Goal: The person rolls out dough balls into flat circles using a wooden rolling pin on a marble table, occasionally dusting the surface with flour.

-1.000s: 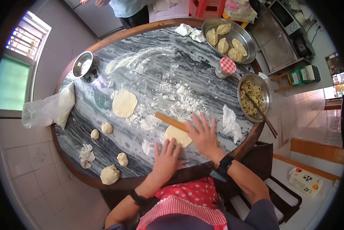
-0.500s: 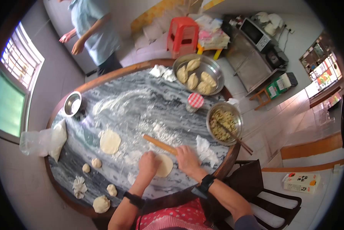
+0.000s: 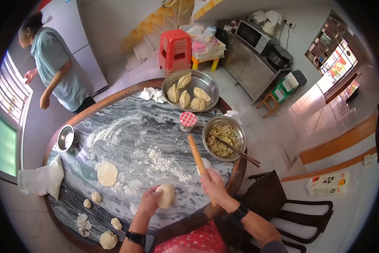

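My left hand [image 3: 149, 201] grips the edge of a round dough wrapper [image 3: 166, 196] and lifts it off the marble table [image 3: 126, 168]. In my right hand [image 3: 214, 184] is a wooden rolling pin [image 3: 196, 155], its far end pointing away from me and raised. Another flat dough wrapper [image 3: 107, 174] lies to the left on the table. Small dough balls [image 3: 96, 197] and a larger dough lump [image 3: 108, 239] sit near the left front edge. Loose flour [image 3: 155, 159] is scattered over the middle.
At the back, a metal basin [image 3: 215, 86] holds several filled dumplings [image 3: 184, 99]. Beside it are a jar with a checked lid [image 3: 188, 119] and a bowl of filling [image 3: 223, 137] with chopsticks [image 3: 249, 157]. A small metal bowl [image 3: 66, 138] stands left. Another person [image 3: 58, 67] stands beyond the table.
The dough wrapper has come up off the table in my left hand. My right hand has swung the rolling pin away from it, more upright. The other person has moved left in view.
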`<act>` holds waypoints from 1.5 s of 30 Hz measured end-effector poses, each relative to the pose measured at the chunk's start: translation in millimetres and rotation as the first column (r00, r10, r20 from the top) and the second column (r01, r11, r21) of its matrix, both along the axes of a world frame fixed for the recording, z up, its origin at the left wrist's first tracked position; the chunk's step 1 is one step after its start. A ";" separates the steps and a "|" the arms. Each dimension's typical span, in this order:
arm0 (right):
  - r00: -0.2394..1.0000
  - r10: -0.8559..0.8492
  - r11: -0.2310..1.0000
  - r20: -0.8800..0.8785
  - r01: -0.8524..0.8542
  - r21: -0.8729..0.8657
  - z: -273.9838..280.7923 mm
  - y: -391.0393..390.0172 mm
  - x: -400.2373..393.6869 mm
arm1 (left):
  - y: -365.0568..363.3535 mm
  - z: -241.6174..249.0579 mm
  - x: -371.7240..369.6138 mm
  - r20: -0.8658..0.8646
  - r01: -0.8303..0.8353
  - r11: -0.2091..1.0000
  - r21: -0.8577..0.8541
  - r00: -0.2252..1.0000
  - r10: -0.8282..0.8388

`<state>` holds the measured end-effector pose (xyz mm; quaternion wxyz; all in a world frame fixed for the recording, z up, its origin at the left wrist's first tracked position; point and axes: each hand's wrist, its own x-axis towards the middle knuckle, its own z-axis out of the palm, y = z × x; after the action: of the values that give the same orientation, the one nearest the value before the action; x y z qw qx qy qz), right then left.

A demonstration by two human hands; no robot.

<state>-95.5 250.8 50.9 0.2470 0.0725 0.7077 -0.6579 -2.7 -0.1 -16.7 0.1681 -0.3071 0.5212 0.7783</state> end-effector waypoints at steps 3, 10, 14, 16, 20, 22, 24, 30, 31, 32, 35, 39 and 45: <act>0.995 -0.052 0.997 0.079 0.056 -0.046 -5.2 16.8 13.6 | 17.8 8.0 6.7 -0.059 -0.042 0.688 0.724 0.991 0.123; 0.989 0.133 0.986 -0.058 -0.126 0.111 -7.6 11.5 46.3 | 58.9 3.1 23.8 0.001 -0.433 0.652 0.622 0.834 0.552; 0.680 0.536 0.766 -0.501 -0.141 0.627 -36.7 5.8 65.0 | 54.1 -48.2 76.1 0.266 -0.606 0.690 0.395 0.795 0.545; 0.644 0.601 0.707 -0.473 -0.152 0.691 -41.8 -2.8 71.3 | 46.7 -13.1 74.3 0.259 -0.529 0.827 0.191 0.840 0.477; 0.449 0.693 0.691 -0.564 -0.191 0.697 -56.3 -23.3 77.9 | 38.5 -11.5 83.2 0.278 -0.472 0.880 0.045 0.852 0.443; 0.378 0.735 0.661 -0.563 -0.216 0.718 -65.0 -27.5 79.0 | 34.9 -10.4 94.6 0.260 -0.435 0.900 -0.003 0.869 0.421; 0.272 0.820 0.566 -0.504 -0.248 0.786 -69.4 -27.8 80.7 | 29.7 -9.4 108.1 -0.038 -0.257 0.857 -0.447 0.963 0.268; 0.291 0.793 0.597 -0.535 -0.201 0.776 -59.7 -54.6 76.3 | 15.6 11.0 96.8 -0.048 0.043 0.144 -0.989 0.820 -0.570; 0.259 0.788 0.606 -0.558 -0.170 0.777 -60.6 -68.9 72.1 | 16.2 12.5 95.9 0.125 0.145 -0.023 -0.989 0.751 -0.648; 0.219 0.799 0.597 -0.560 -0.180 0.782 -61.7 -84.7 70.6 | 14.0 11.3 98.5 0.116 0.139 -0.018 -0.990 0.741 -0.661; 0.120 0.867 0.496 -0.484 -0.107 0.862 -86.8 -114.0 77.1 | 4.6 -6.4 107.7 0.284 0.297 -0.131 -0.946 0.562 -0.777; 0.094 0.839 0.544 -0.536 -0.142 0.827 -95.4 -110.9 78.9 | 0.6 -19.9 112.0 0.262 0.245 -0.151 -0.958 0.526 -0.809; 0.260 0.852 0.485 -0.455 -0.062 0.873 -89.3 -118.4 27.6 | 1.0 -25.4 115.7 0.209 0.234 -0.080 -0.969 0.602 -0.770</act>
<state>-67.9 132.4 -38.4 -0.0019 -0.4241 0.8950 -0.1386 113.0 0.9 -42.1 0.1088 0.0691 0.9758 0.1766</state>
